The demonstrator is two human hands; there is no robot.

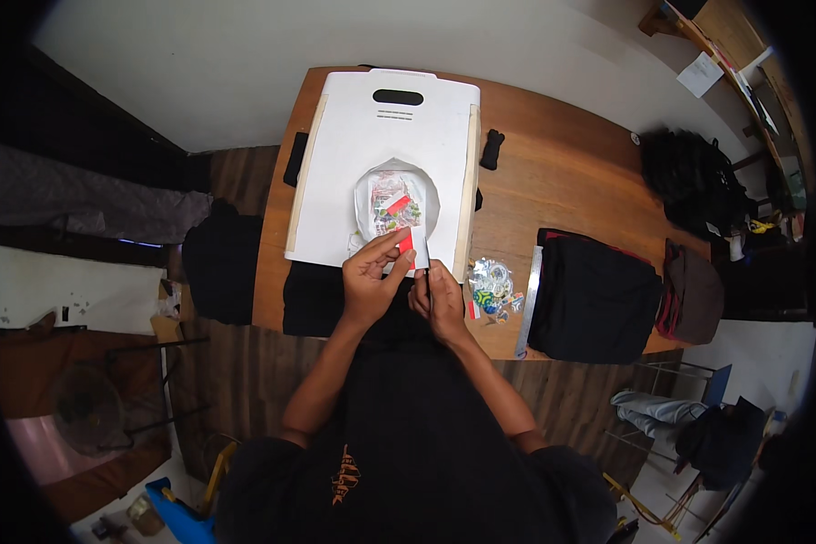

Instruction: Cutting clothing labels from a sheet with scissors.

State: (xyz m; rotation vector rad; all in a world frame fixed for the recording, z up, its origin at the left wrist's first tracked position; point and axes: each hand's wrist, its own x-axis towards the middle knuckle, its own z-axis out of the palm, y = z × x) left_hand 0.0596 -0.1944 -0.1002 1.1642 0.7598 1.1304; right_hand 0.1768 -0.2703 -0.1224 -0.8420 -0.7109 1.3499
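A small red-and-white piece (414, 247), like a flag sticker or patch, is pinched between the fingers of my left hand (370, 279). My right hand (441, 299) is closed beside it, around something thin and dark whose kind I cannot make out. Both hands are over the near edge of a white panel (335, 172) that has a slot-shaped handle hole at its far end. Just beyond my fingers, a round white-rimmed area (433, 186) in the panel shows a colourful printed sheet (385, 186). On that sheet lies another red-and-white piece (395, 205).
Right of the panel lies a clear bag of colourful round pieces (490, 281). Farther right are a metal ruler (529, 304), folded black cloth (594, 295) and brown cloth (694, 290). A small black bundle (491, 150) rests on the wooden table (553, 172).
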